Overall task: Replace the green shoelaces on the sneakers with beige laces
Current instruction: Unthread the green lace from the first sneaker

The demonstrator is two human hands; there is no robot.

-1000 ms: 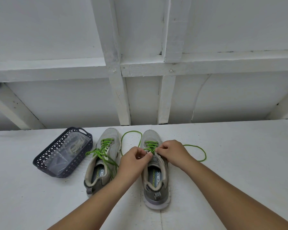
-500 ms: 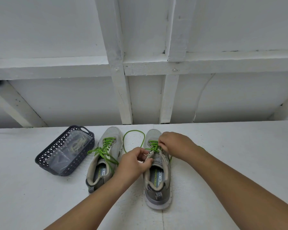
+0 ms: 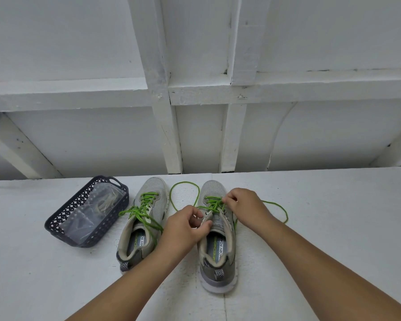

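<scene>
White painted surface (image 3: 322,228) spreads under everything we work on, its far edge meeting a wall of white boards and posts (image 3: 164,126) just behind the toes of the shoes. To our right the surface runs wide and bare past a loose loop of lace; to our left it stays open beyond the dark perforated basket (image 3: 63,218), and a broad strip lies free in front of the heels.

We have the right sneaker (image 3: 220,249) before us, heel toward us, toe to the wall. Our left hand (image 3: 183,228) curls its thumb and fingers round the tongue and near eyelet edge of that shoe, gripping it. Our right hand (image 3: 243,203) pinches the green lace (image 3: 212,202) at the upper eyelets, fingers bent tight on the strand. Loose ends of that lace trail out in one loop between the shoes and another past our right wrist.

Just beside it the left sneaker (image 3: 144,218) stands parallel, its own green lace (image 3: 141,209) threaded and hanging loose over the collar, partly behind our left wrist.

In the basket lies a clear plastic bag (image 3: 88,216) with pale beige laces (image 3: 105,201) inside; the glare on the plastic keeps us from counting them. Both our forearms are cut off at the lower edge.
</scene>
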